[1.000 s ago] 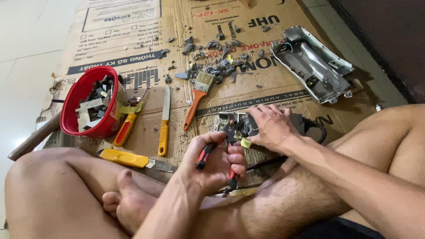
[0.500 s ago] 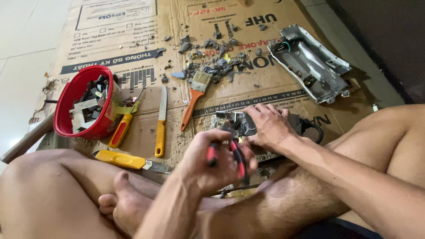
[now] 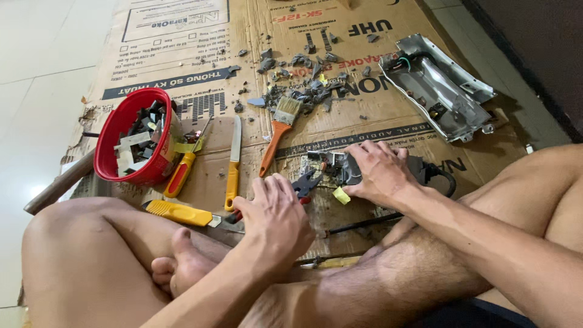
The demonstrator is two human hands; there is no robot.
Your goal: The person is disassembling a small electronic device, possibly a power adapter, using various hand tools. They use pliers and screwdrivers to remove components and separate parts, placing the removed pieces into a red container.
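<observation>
Fingers of the right hand pressed down, grasping a small grey part on the cardboard. At its eight o'clock, the left hand clenched red-handled pliers. That part looked light, stiff and brittle, best pinched by its edges.

bowl: red, at left
paintbrush: orange handle, pale bristles
knife: yellow handle, silver blade
pliers: red handles, dark jaws
metal housing: silver grey, far right
cardboard sheet: brown with dark print
</observation>
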